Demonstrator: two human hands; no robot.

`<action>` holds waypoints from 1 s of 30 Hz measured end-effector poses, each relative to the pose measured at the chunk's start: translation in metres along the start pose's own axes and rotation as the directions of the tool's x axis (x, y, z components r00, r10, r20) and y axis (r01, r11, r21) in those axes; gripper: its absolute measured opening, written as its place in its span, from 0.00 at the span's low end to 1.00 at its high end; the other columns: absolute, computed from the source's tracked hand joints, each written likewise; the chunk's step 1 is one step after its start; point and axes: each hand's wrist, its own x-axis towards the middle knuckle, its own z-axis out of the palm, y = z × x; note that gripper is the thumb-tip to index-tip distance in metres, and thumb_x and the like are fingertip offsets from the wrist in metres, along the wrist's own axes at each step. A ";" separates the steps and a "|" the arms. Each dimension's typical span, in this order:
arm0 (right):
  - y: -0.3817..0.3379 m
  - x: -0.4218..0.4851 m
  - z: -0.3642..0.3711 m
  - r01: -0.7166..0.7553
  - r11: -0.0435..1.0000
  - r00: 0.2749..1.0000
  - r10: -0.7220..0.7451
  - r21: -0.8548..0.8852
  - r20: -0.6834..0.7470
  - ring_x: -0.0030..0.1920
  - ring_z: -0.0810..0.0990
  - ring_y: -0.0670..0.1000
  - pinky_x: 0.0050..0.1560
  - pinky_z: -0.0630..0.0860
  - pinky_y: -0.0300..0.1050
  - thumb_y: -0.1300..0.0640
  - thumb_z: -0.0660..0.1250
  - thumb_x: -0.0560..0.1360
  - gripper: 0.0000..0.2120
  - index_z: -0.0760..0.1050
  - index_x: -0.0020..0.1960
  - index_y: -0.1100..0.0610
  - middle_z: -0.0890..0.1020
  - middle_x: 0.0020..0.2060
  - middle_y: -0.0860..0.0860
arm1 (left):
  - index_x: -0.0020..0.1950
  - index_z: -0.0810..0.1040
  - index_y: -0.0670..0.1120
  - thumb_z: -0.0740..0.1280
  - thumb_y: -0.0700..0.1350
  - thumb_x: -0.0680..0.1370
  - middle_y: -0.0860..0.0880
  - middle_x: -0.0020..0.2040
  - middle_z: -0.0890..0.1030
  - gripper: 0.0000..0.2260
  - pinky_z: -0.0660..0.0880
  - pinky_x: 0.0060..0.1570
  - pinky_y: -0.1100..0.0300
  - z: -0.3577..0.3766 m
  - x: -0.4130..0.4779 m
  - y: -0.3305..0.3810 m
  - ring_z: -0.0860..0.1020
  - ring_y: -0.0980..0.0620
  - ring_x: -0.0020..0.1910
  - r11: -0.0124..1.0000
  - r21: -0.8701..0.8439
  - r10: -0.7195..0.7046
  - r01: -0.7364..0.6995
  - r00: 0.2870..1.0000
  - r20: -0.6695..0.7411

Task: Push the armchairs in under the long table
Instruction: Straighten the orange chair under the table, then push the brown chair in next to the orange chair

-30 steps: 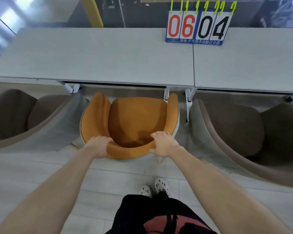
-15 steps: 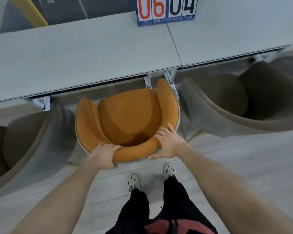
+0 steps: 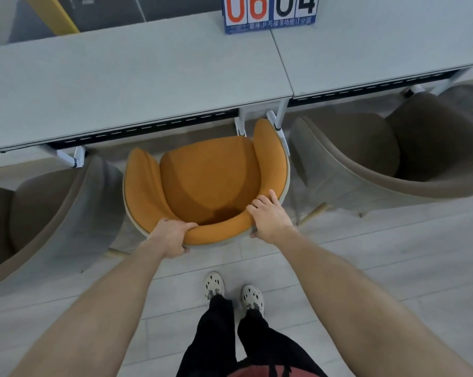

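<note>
The orange chair (image 3: 210, 178), a rounded tub of nubbly fabric in a pale shell, is stood before the smooth grey bench (image 3: 148, 85). Its arm tips are just beside the white legs (image 3: 280, 123), and the seat is not under the top. Its curved back rim is clamped in the grip of the left hand (image 3: 172, 238) and right hand (image 3: 268, 219), with fingers curled over it. Taupe chairs (image 3: 366, 164) are set at either side.

Loose black trousers (image 3: 219, 322) fall over white clogs (image 3: 214, 285) dotted with dark holes. Both forearms (image 3: 115, 295) are bare. A red patch (image 3: 257, 372) marks the dark top.
</note>
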 end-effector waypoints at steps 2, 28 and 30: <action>-0.002 -0.007 0.004 0.003 1.000 1.000 -0.003 0.011 -0.004 0.78 0.68 0.58 0.85 0.47 0.68 0.36 0.77 0.74 0.35 0.73 0.76 0.50 0.77 0.71 0.52 | 0.83 0.63 0.62 0.75 0.61 0.75 0.55 0.75 0.78 0.38 0.67 0.74 0.44 0.005 -0.005 0.004 0.75 0.49 0.74 1.000 0.003 0.005 -0.005 1.000 0.002; -0.247 0.070 -0.084 0.201 0.971 0.969 -0.217 0.130 0.119 0.60 0.79 0.59 0.62 0.76 0.58 0.39 0.74 0.78 0.26 0.73 0.66 0.55 0.78 0.59 0.54 | 0.83 0.67 0.54 0.72 0.64 0.78 0.49 0.79 0.73 0.36 0.68 0.76 0.48 0.026 -0.178 -0.186 0.71 0.45 0.77 0.928 -0.174 -0.361 0.329 0.908 -0.211; -0.293 0.086 -0.084 0.224 0.969 0.967 -0.234 0.102 0.105 0.60 0.80 0.60 0.59 0.77 0.56 0.39 0.72 0.79 0.27 0.72 0.69 0.56 0.79 0.62 0.55 | 0.82 0.68 0.53 0.72 0.67 0.76 0.49 0.77 0.74 0.38 0.70 0.74 0.48 0.045 -0.196 -0.232 0.73 0.45 0.76 0.923 -0.187 -0.372 0.335 0.903 -0.217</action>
